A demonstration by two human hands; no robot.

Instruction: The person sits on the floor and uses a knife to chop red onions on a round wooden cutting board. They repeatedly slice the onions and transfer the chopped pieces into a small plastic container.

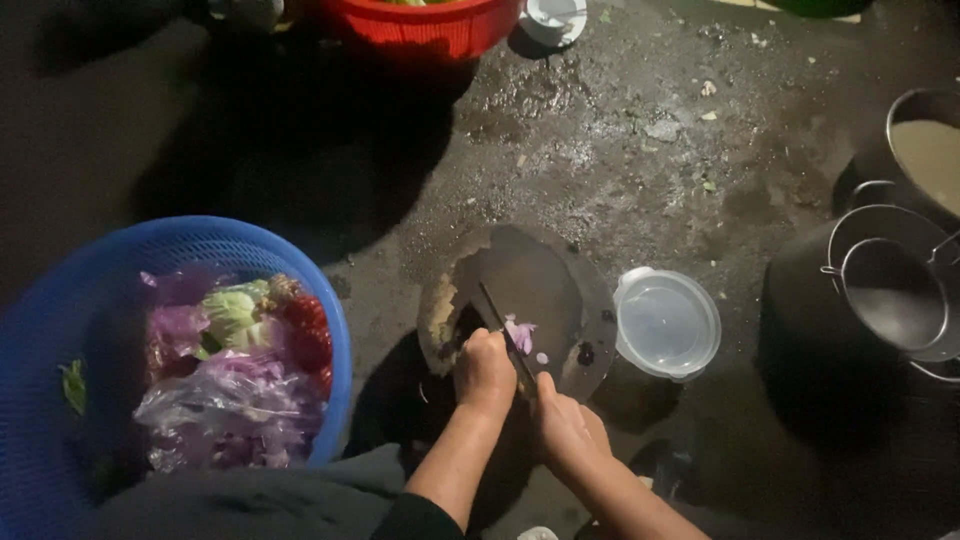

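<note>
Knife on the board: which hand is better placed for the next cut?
Probably right: the right hand seems to grip the knife by its handle, while the left hand rests fisted beside it.

Rough, worn wooden chopping block [540, 290] at centre. Perforated blue plastic basket [60, 300] lower left; shiny metal pots [890, 290] at right edge.

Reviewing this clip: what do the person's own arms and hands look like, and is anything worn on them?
Both forearms are bare up to the elbows. The left hand and right hand wear no gloves, and no rings, watch or bracelets show in this dim light. A dark sleeve, black or charcoal, ends near the left elbow. The right arm's upper part runs out of frame.
</note>
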